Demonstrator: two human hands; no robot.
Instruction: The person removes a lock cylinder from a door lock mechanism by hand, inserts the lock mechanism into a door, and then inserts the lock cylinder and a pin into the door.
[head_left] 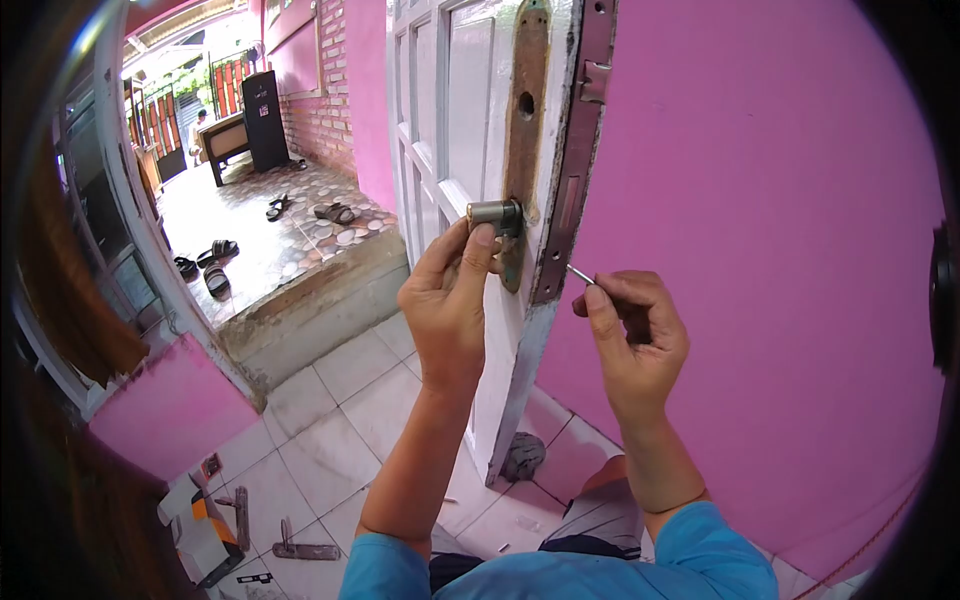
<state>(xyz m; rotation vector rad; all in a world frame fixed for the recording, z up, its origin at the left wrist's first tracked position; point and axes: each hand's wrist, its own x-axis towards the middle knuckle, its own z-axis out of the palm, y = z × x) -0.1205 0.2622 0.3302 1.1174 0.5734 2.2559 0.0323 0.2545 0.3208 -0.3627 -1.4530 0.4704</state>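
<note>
A metal lock cylinder [490, 213] sticks out from the hole in the white door's [470, 90] face, below a worn, bare strip [527, 150]. My left hand [446, 292] pinches it from below, with the thumb against its side. Between the thumb and fingers of my right hand [637, 340] is a thin metal screw [581, 275]. Its tip points at a hole low in the lock's edge plate [567, 215]; I cannot tell whether it has entered. The cylinder's inner end is hidden inside the door.
Door handles with plates [306, 551] and an opened box [205, 540] lie on the tiles at lower left. A grey cloth [523, 457] sits at the door's foot. Beyond the doorway, a raised step [310, 290] bears several sandals [216, 277]. A pink wall [760, 250] stands at right.
</note>
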